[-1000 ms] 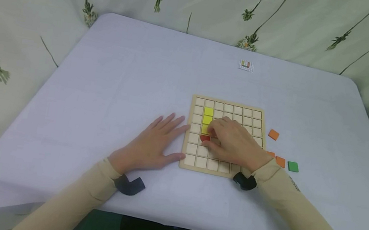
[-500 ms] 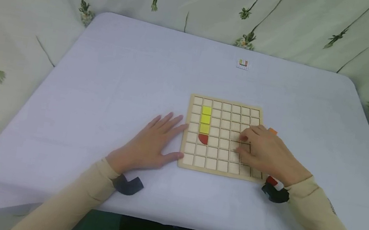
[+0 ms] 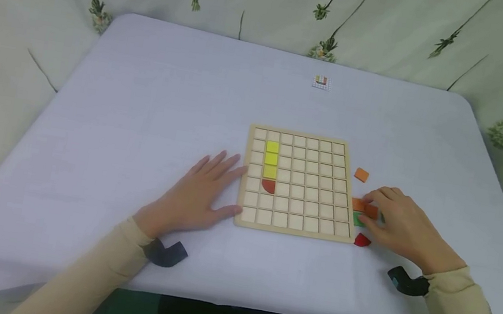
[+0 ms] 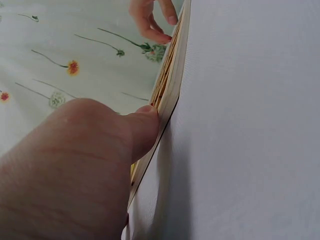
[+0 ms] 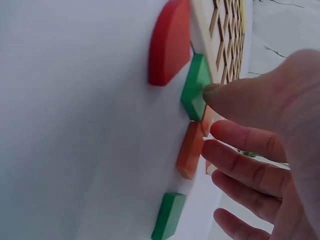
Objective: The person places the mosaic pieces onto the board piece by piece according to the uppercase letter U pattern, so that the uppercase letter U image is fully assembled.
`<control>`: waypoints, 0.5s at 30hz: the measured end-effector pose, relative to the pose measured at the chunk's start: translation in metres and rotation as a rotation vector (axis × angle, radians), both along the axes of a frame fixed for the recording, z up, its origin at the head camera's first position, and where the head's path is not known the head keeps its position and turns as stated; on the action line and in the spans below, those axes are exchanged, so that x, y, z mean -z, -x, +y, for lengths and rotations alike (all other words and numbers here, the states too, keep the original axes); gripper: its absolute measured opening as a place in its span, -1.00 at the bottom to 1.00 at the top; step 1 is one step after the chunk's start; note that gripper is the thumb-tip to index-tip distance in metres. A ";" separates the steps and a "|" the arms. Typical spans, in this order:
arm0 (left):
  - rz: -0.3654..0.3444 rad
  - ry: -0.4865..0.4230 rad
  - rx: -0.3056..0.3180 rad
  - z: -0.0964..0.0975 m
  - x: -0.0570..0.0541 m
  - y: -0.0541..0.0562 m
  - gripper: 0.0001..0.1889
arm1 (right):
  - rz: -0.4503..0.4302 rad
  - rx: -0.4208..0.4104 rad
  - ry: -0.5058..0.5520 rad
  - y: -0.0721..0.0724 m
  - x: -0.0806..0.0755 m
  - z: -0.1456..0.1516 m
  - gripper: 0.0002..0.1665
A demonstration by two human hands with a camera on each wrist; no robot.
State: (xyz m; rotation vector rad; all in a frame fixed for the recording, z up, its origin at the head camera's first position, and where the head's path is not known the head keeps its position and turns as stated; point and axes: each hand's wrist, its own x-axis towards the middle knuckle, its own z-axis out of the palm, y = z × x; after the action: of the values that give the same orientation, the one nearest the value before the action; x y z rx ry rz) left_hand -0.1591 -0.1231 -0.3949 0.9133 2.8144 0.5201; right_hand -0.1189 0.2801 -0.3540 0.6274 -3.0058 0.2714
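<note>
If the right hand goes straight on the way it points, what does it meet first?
Probably the orange square tile right in front of the right hand, though the green tile by the board might come first; depth is unclear.

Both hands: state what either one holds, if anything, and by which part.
No grip shows. The left hand rests against the wooden board; the right hand seems to touch a green tile with its thumb, without closing around it.
</note>
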 end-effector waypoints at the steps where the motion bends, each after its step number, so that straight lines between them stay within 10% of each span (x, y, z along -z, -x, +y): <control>1: 0.001 -0.002 -0.001 0.000 0.000 0.000 -0.14 | 0.000 0.002 -0.002 0.000 0.001 0.000 -0.66; 15: 0.004 -0.020 0.004 0.000 0.002 -0.002 -0.15 | 0.020 -0.011 -0.005 0.003 0.009 0.001 -0.66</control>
State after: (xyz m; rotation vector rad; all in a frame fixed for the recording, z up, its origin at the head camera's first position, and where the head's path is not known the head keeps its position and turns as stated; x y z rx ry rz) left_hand -0.1573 -0.1235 -0.3970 0.9238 2.8151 0.5472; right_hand -0.1217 0.2816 -0.3625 0.6440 -2.9862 0.2565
